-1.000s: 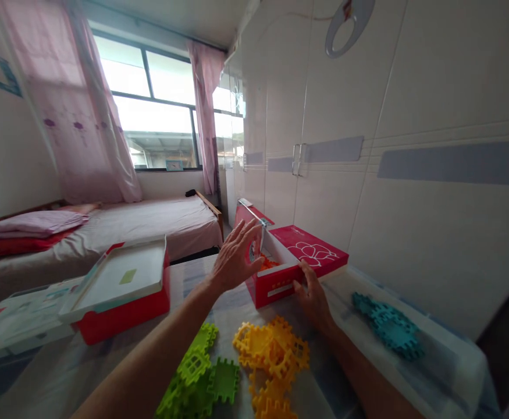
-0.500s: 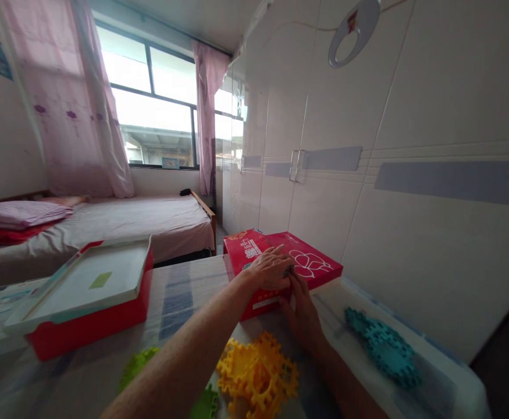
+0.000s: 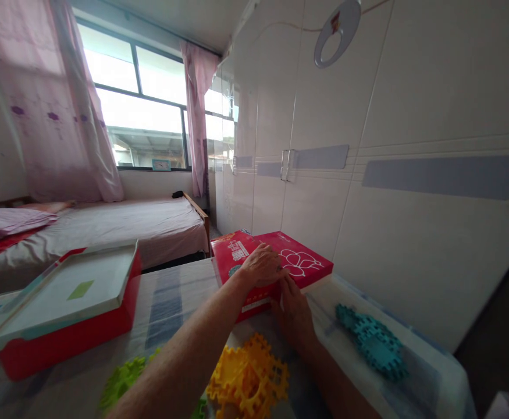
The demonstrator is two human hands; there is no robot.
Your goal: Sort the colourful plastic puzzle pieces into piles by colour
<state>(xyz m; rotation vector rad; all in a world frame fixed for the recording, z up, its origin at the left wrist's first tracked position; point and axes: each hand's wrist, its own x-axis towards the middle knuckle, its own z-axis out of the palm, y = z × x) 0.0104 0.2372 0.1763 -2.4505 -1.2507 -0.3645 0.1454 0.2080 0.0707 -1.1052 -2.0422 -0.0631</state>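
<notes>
A red cardboard box with white lettering stands on the table in front of me. Over its top, toward the right edge, lies my left hand, its fingers bent down and meeting those of the other hand. My right hand grips the box at its near right corner, thumb low on the front and fingertips at the upper edge. The fingertips partly hide one another. Closer to me, yellow toothed plastic pieces lie in a pile between my forearms. Green toothed pieces are partly covered by my left forearm.
A flat red box with a white line drawing lies behind my hands. Blue-green toothed pieces lie on the right. At left, a white tray rests in an open red box. White wardrobe doors rise behind the table.
The whole view has shifted slightly, so things sit further left. My left fingers, flatter before, are now more bent at the box edge. My right hand stays at the corner.
</notes>
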